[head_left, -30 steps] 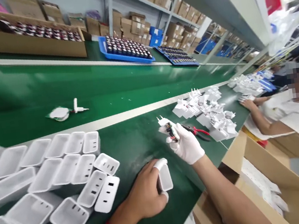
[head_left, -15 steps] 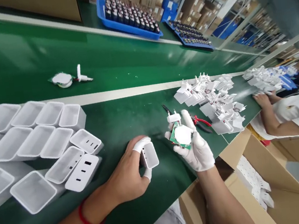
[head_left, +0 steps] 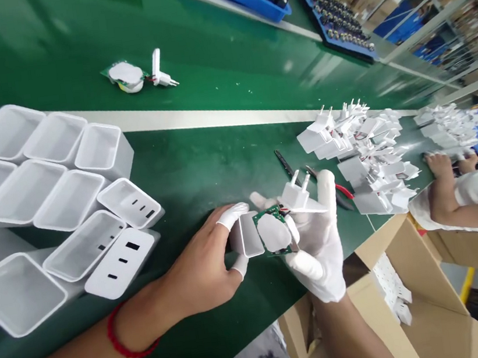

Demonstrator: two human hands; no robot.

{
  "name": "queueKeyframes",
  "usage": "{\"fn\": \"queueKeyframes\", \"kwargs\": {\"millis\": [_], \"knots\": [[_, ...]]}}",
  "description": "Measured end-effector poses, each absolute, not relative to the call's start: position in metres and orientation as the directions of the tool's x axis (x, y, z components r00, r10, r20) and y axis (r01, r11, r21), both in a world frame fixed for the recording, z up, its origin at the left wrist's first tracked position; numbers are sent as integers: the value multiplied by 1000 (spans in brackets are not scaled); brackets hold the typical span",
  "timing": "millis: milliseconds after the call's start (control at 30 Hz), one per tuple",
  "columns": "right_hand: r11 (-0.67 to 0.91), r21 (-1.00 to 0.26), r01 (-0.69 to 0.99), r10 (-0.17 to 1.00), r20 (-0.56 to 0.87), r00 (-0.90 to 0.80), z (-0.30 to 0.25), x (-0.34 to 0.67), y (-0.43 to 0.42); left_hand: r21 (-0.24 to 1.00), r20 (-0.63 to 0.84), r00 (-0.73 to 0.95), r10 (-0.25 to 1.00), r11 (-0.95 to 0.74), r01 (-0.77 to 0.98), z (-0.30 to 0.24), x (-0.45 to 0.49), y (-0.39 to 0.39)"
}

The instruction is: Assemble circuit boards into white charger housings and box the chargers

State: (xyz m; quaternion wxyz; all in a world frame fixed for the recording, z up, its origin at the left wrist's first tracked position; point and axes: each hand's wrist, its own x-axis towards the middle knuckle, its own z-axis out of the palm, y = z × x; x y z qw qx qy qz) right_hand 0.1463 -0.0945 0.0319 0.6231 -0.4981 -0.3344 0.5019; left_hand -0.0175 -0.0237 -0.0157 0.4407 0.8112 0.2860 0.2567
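Note:
My left hand (head_left: 203, 263), bare with white finger cots, grips a small white charger shell (head_left: 243, 236) by its sides. My right hand (head_left: 318, 245), in a white glove, holds a green circuit board with a white pad (head_left: 275, 232) wired to a white two-pin plug cap (head_left: 299, 197). The board's edge touches the shell's open mouth. Both hands hover just above the green table, close to its near edge.
Several empty white shells (head_left: 48, 198) lie in rows at the left. A heap of plug-and-board assemblies (head_left: 363, 151) and red-handled cutters (head_left: 337, 186) lie at the right, near a co-worker's arm (head_left: 443, 193). Another board assembly (head_left: 128, 76) rests on the belt. Cardboard boxes (head_left: 414, 303) stand below.
My hands have come together: the shell moved right and the board now meets its opening. The view has tilted further down toward the table.

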Motion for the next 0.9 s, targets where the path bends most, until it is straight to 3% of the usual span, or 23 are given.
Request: {"fn": "queueKeyframes", "kwargs": {"millis": [233,533,900], "knots": [[-14,-976,-216,950,-81,302,18,143,-99,855,184,696,694,-462,235,-15,-18,-24],[-93,-972,-215,932,-161,324,10,138,-101,852,198,691,696,-471,230,-13,-17,-24],[-88,-977,-197,926,-153,345,7,138,-107,852,208,688,696,-474,222,-12,-18,-24]]}}
